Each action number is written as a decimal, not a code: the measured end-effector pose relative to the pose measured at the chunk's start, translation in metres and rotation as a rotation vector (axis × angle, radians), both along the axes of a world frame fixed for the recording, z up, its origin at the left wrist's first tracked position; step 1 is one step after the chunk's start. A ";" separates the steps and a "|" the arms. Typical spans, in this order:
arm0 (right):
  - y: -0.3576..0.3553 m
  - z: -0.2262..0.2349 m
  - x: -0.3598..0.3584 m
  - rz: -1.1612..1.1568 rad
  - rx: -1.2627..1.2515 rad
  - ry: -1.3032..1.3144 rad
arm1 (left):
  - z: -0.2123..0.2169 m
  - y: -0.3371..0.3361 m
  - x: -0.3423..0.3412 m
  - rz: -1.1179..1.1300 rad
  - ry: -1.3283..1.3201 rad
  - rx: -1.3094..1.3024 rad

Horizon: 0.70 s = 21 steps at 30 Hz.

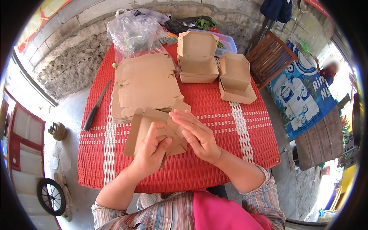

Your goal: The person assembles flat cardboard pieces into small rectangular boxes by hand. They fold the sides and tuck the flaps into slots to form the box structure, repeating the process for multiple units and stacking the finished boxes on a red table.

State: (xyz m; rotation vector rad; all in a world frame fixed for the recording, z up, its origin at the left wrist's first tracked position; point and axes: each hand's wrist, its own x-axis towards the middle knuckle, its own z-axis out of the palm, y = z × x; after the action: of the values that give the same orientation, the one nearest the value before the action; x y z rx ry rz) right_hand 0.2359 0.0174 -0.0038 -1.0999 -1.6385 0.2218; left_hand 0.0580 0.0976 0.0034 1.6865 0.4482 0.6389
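1. Left hand (151,153) pinches a flat cardboard box blank (153,130) at its near flap.
2. Right hand (195,132) lies open, fingers pressing the blank's right panel.
3. Blank is at near-centre of the red table (230,145); looks light, stiff, creasable, so grip the edges.
4. Far: blank stack (147,84), folded boxes (197,57). Left: knife (96,107).

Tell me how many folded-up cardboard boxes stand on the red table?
2: one open box at the far middle of the red table, another open box beside it to the right. None seems hidden.
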 end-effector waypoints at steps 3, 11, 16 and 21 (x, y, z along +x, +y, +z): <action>0.002 -0.001 -0.002 0.023 -0.040 0.055 | -0.007 0.002 -0.001 0.026 0.012 0.089; 0.002 -0.004 0.005 0.018 -0.047 0.055 | -0.008 0.000 -0.004 0.020 0.095 0.167; 0.005 -0.014 -0.002 -0.212 0.238 0.243 | 0.015 -0.005 -0.014 0.276 -0.384 -0.074; 0.009 -0.018 0.000 0.094 -0.200 -0.138 | 0.029 0.005 -0.017 0.330 -0.708 -0.331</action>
State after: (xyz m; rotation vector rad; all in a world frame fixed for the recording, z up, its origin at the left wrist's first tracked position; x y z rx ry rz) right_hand 0.2361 0.0261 -0.0221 -1.2112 -1.8234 0.3853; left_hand 0.0413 0.1031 0.0320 0.9884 0.2935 1.2679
